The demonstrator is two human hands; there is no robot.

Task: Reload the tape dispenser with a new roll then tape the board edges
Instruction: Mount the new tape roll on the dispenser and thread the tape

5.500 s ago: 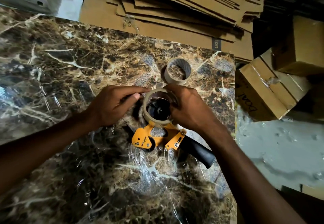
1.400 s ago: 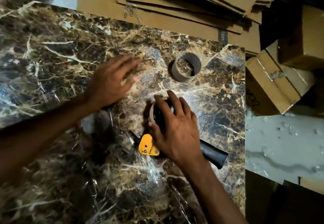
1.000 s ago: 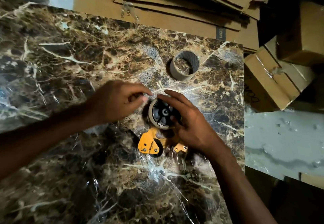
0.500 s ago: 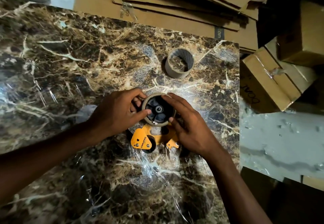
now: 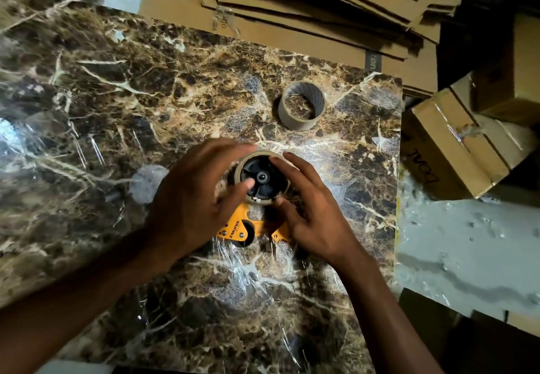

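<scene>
Legible markings, placed relative to the yellow tape dispenser point(image 5: 238, 226):

- On its yellow side plate, black brand lettering "X-MUNUX", running diagonally; the first characters are small and uncertain.
- Cardboard box point(image 5: 447, 151), to the right and beyond: handwritten dark letters, seen upside down, roughly "DOAL"; reading uncertain.
- Flat cardboard sheets point(image 5: 292, 17), far beyond: a grey label strip point(image 5: 373, 63) with "ron" sideways, partly cut off; faint print beside a clear tape patch, unreadable.
</scene>
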